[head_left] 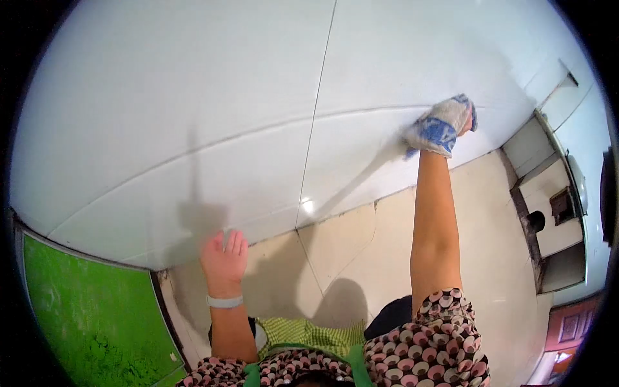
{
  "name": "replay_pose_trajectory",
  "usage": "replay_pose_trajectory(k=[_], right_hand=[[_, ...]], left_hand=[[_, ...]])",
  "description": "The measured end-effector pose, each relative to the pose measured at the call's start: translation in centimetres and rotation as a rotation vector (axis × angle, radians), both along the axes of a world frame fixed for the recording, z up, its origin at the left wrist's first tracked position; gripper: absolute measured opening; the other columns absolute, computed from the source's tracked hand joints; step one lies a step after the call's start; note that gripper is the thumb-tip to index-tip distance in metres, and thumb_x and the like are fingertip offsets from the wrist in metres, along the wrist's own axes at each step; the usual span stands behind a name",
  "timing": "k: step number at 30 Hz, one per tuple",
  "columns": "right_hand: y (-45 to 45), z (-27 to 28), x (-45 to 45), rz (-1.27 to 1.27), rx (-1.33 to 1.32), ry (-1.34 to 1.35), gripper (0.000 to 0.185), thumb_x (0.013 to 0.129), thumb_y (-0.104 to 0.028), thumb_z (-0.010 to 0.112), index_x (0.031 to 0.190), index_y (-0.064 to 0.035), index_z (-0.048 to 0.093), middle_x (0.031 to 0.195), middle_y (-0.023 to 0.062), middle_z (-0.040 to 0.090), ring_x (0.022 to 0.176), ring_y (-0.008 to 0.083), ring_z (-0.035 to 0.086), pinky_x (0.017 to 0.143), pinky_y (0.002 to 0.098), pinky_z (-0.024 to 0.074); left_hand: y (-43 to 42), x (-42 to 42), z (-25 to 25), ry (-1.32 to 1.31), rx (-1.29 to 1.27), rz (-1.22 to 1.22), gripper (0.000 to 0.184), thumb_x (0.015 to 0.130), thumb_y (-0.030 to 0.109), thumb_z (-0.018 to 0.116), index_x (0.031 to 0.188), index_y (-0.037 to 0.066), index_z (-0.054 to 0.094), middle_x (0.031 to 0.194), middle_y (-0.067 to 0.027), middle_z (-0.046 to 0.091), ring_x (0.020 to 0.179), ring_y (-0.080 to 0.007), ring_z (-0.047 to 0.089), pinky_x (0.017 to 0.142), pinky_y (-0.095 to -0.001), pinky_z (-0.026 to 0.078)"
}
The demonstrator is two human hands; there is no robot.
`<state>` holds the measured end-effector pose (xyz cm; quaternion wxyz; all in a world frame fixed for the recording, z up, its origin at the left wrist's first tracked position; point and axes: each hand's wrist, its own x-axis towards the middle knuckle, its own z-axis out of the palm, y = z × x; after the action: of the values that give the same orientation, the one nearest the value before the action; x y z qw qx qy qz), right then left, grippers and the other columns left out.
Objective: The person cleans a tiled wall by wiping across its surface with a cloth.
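My right hand [465, 119] is largely covered by a grey and blue cloth [438, 126], pressed flat against the white tiled wall [258, 77] at the upper right. The fingers show only in part at the cloth's right edge, closed on it. Lower left, my left hand [224, 255] is raised near the foot of the wall, a pale band [225, 301] round its wrist. Its fingers are a little apart and hold nothing.
A green panel [90, 309] with a dark frame stands at the lower left. Beige floor tiles [387, 226] run below the wall. To the right is a built-in unit [548, 213] with dark openings, and a reddish door [574, 326] lies beyond it.
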<state>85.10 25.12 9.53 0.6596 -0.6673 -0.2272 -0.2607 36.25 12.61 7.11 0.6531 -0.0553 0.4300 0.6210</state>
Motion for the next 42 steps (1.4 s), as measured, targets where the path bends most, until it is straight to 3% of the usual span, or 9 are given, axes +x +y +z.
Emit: replay_pose_trajectory(k=[6,11,13,14,16,20,25,34,42], right_hand=[[0.9,7.5,-8.9,0.152,0.011,-0.191,0.045,0.086,-0.015,0.051,0.129,-0.0121,0.042,0.132,0.0071,0.040,0.123,0.0247,0.034,0.104,0.0452,0.0246],[-0.7,12.8,-23.7,0.342,-0.106,-0.935,0.055,0.087,-0.014,0.047,0.140,-0.0175,0.035,0.144,0.0036,0.032,0.134,0.0244,0.027,0.110,0.0487,0.0196],[-2.5,15.5,-26.0,0.980,0.011,-1.031,0.053,0.084,-0.021,0.047,0.137,-0.0152,0.041,0.141,0.0073,0.038,0.131,0.0258,0.032,0.111,0.0448,0.0211],[-4.8,22.2,-25.0,1.622,-0.413,-0.728,0.055,0.083,-0.031,0.049,0.134,-0.0129,0.043,0.139,0.0120,0.039,0.130,0.0286,0.034,0.111,0.0466,0.0196],[-0.3,17.5,-26.7,0.913,0.083,-1.225,0.060,0.079,-0.040,0.052,0.131,-0.0116,0.046,0.137,0.0144,0.041,0.128,0.0308,0.036,0.110,0.0481,0.0192],[-0.9,20.7,-19.9,0.743,0.053,-1.210,0.060,0.079,-0.042,0.052,0.129,-0.0115,0.048,0.136,0.0132,0.043,0.129,0.0314,0.036,0.110,0.0472,0.0199],[1.6,16.0,-6.9,0.132,-0.290,-0.622,0.054,0.072,-0.036,0.061,0.119,-0.0105,0.055,0.126,0.0128,0.051,0.119,0.0303,0.043,0.102,0.0451,0.0304],[2.8,13.1,2.7,0.253,-0.149,-0.011,0.058,0.080,-0.030,0.056,0.131,-0.0085,0.039,0.134,0.0142,0.040,0.124,0.0311,0.036,0.105,0.0450,0.0258],[-1.8,30.3,-17.8,0.523,-0.027,-0.580,0.069,0.086,-0.033,0.053,0.141,-0.0069,0.022,0.140,0.0164,0.029,0.127,0.0353,0.029,0.105,0.0440,0.0247]], left_hand=[[-0.3,2.2,2.9,0.098,0.042,-0.090,0.054,0.089,0.018,0.045,0.137,0.000,0.028,0.145,-0.0215,0.021,0.135,-0.0306,0.023,0.110,-0.0379,0.022],[-0.6,3.6,4.0,0.057,0.006,-0.096,0.057,0.086,0.017,0.050,0.135,-0.002,0.030,0.142,-0.0225,0.026,0.133,-0.0323,0.027,0.110,-0.0396,0.023],[-0.8,3.8,3.3,0.034,0.014,-0.116,0.058,0.084,0.016,0.051,0.135,-0.003,0.031,0.141,-0.0230,0.028,0.132,-0.0328,0.029,0.110,-0.0401,0.023],[-0.8,4.2,3.2,0.004,-0.004,-0.139,0.056,0.086,0.018,0.049,0.135,-0.001,0.031,0.142,-0.0201,0.028,0.132,-0.0308,0.029,0.110,-0.0395,0.024],[-0.9,4.8,3.3,-0.021,-0.017,-0.168,0.054,0.088,0.019,0.046,0.136,0.002,0.031,0.142,-0.0171,0.028,0.132,-0.0287,0.029,0.109,-0.0389,0.024],[-1.2,4.4,2.8,0.027,-0.013,-0.155,0.043,0.087,0.024,0.051,0.123,0.003,0.040,0.132,-0.0122,0.037,0.124,-0.0268,0.036,0.104,-0.0385,0.029],[0.3,1.1,1.3,0.175,0.102,-0.015,0.027,0.087,0.030,0.055,0.102,0.008,0.047,0.110,-0.0049,0.048,0.107,-0.0232,0.046,0.093,-0.0366,0.036],[0.1,0.1,3.4,0.212,0.221,0.081,0.051,0.090,0.024,0.048,0.136,0.012,0.031,0.140,-0.0122,0.028,0.133,-0.0296,0.027,0.108,-0.0404,0.018],[-0.9,1.8,4.6,0.543,0.409,0.048,0.075,0.091,0.026,0.051,0.147,0.016,0.001,0.144,-0.0138,0.021,0.138,-0.0308,0.016,0.112,-0.0422,0.007]])
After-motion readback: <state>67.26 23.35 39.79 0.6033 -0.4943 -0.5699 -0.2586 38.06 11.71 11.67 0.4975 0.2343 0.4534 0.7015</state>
